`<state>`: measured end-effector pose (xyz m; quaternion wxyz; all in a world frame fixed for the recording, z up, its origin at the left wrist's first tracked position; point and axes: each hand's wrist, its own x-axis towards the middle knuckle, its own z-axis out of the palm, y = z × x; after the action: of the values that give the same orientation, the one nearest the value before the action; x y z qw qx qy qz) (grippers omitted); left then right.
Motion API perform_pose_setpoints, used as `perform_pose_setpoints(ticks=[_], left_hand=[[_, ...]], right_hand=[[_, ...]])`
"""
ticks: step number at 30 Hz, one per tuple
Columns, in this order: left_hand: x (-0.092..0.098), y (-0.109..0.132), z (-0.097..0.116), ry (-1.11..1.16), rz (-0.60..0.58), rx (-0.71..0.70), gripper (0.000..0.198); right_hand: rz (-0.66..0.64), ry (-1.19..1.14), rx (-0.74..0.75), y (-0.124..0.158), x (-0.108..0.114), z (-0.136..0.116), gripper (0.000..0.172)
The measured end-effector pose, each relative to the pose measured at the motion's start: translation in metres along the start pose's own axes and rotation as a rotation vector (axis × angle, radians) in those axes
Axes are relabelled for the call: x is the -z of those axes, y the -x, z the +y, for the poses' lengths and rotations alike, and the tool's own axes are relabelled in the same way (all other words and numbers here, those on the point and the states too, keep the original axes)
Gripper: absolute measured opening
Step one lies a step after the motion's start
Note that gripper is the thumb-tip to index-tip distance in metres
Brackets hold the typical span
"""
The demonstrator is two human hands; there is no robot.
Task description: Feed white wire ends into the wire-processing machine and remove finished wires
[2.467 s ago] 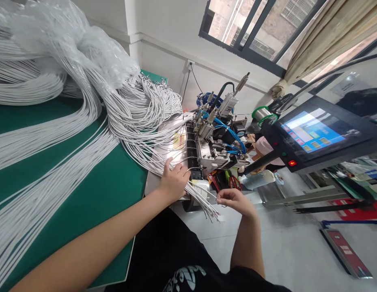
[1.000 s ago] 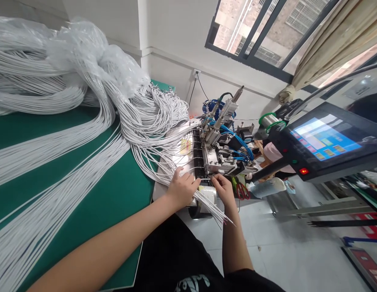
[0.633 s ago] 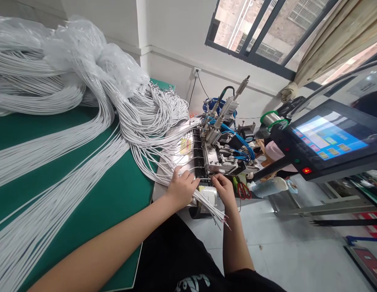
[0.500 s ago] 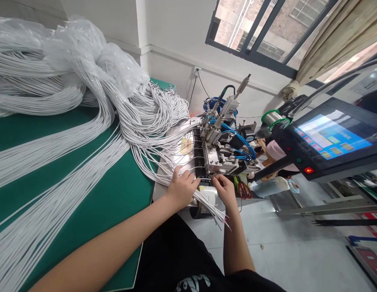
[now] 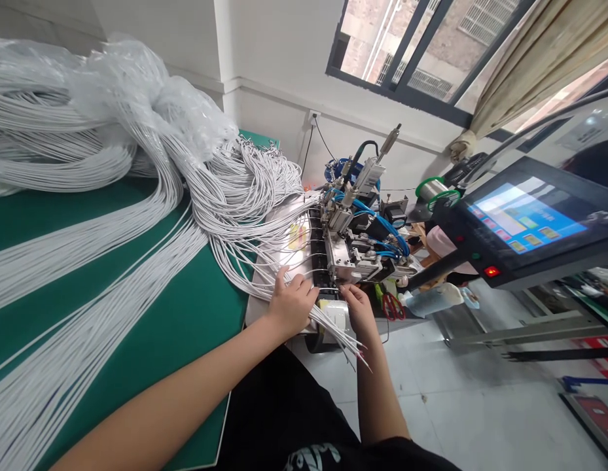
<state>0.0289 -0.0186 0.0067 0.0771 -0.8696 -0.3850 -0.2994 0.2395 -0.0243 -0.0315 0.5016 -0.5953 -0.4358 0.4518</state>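
My left hand (image 5: 292, 306) is closed round a bunch of white cables (image 5: 336, 327), whose stripped ends hang out below it to the right. One white cable runs from its fingertips across the front of the black cable track (image 5: 319, 252). At that cable's far end my right hand (image 5: 355, 301) is closed in a pinch, beside the front of the metal machine (image 5: 340, 252). Several more cables lie across the track from the large white pile (image 5: 254, 176) on the left.
The green table (image 5: 200, 327) bears long cable bundles and plastic wrap (image 5: 196, 114). A touchscreen (image 5: 529, 219) stands on the right. Near the machine are a solder spool (image 5: 434, 191), red-handled scissors (image 5: 393, 306) and a pale blue bottle (image 5: 434, 299).
The whole view has shifted slightly. My right hand's fingers have moved a little relative to the cable end; my left hand keeps its hold on the bunch.
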Motion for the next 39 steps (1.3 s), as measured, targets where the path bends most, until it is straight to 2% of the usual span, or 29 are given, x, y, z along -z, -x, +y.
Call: perform_pose_setpoints(ticks=[4, 9, 11, 13, 17, 21, 24, 28, 31, 35, 39], left_hand=[[-0.002, 0.001, -0.001, 0.012, -0.016, 0.007, 0.031], [-0.005, 0.001, -0.002, 0.028, -0.055, 0.044, 0.044], [-0.005, 0.001, -0.003, 0.021, -0.037, 0.042, 0.043], [-0.005, 0.001, -0.004, 0.028, 0.017, -0.027, 0.037], [-0.002, 0.001, -0.006, 0.036, 0.178, -0.212, 0.026], [0.002, -0.001, -0.007, 0.041, 0.267, -0.232, 0.020], [0.003, -0.001, -0.007, 0.073, 0.321, -0.229, 0.023], [0.002, 0.000, -0.007, 0.100, 0.336, -0.244, 0.029], [0.001, 0.001, -0.008, 0.106, 0.312, -0.273, 0.035], [0.004, 0.002, -0.007, 0.079, 0.276, -0.284, 0.032], [0.008, 0.001, -0.004, 0.086, 0.306, -0.292, 0.027]], right_hand=[[0.017, -0.015, -0.012, 0.006, 0.002, -0.005, 0.039], [0.056, 0.014, 0.059, 0.008, 0.017, -0.010, 0.037], [0.055, 0.026, 0.084, 0.010, 0.023, -0.014, 0.036], [0.030, 0.063, 0.108, 0.015, 0.027, -0.021, 0.034], [-0.155, 0.199, 0.146, 0.031, 0.027, -0.042, 0.029], [-0.447, 0.293, 0.193, 0.050, 0.023, -0.064, 0.030], [-0.546, 0.362, 0.287, 0.058, 0.021, -0.074, 0.032], [-0.478, 0.341, 0.427, 0.057, 0.018, -0.074, 0.022], [-0.329, 0.288, 0.483, 0.053, 0.018, -0.070, 0.016], [-0.092, 0.200, 0.376, 0.051, 0.024, -0.062, 0.021], [-0.023, 0.103, 0.299, 0.052, 0.036, -0.056, 0.024]])
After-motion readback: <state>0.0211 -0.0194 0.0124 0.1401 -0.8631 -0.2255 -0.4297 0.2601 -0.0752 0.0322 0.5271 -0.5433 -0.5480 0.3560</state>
